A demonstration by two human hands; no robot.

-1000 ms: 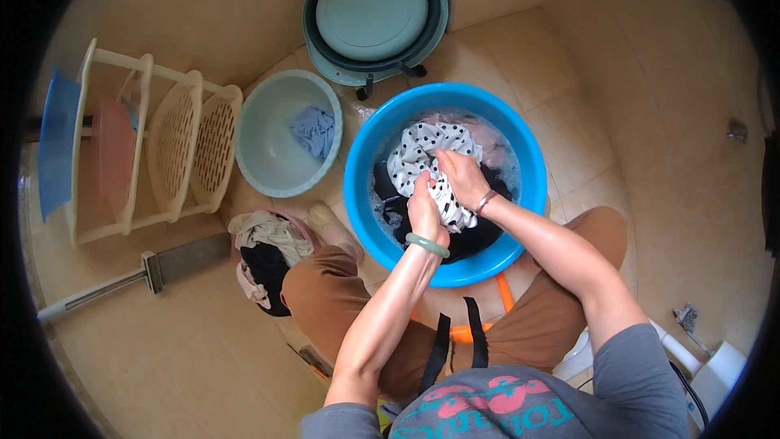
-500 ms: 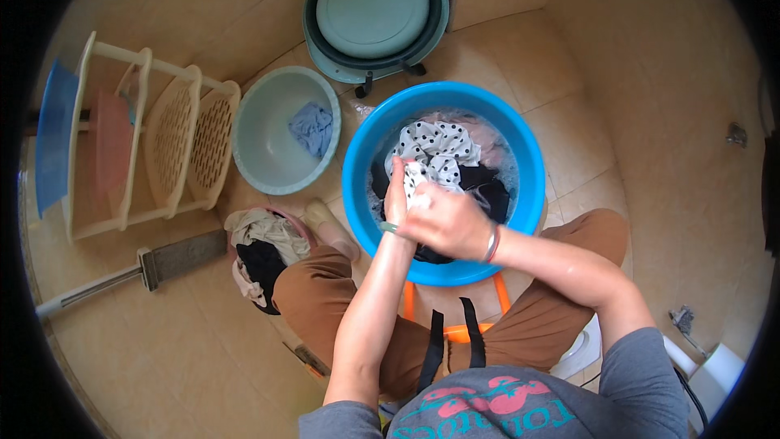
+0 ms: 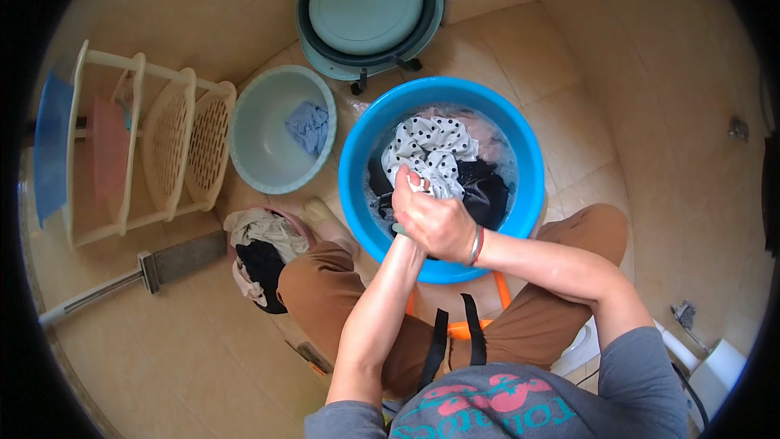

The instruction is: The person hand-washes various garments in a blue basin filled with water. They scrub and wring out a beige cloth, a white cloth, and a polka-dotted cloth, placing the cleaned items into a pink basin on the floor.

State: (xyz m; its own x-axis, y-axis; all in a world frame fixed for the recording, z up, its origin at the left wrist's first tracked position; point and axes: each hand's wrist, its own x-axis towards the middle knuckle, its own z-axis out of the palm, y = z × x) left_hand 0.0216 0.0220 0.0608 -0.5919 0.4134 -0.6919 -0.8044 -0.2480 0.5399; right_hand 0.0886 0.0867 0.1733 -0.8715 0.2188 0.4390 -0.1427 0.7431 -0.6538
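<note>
A white garment with black polka dots (image 3: 431, 144) lies partly heaped in the round blue basin (image 3: 526, 232), and one end runs up between my hands. My right hand (image 3: 443, 222) is closed in a fist over that end, pressed against my left hand (image 3: 402, 189). The left hand, partly hidden behind the right, grips the same cloth. Under and beside the dotted garment, dark wet clothes (image 3: 486, 195) and a pale pink piece (image 3: 486, 136) sit in sudsy water.
A pale green basin (image 3: 260, 134) holding a blue cloth (image 3: 309, 128) stands left of the blue one. Beyond are a folded green tub (image 3: 366, 4) and, at far left, a cream rack (image 3: 134, 138). Clothes (image 3: 264, 252) fill a pink basin by my left knee, beside a flat mop (image 3: 183, 262).
My right hand has slid down and wrapped over my left, whose fingers were straight and are now curled. The dotted cloth stays between them. The view has shifted slightly.
</note>
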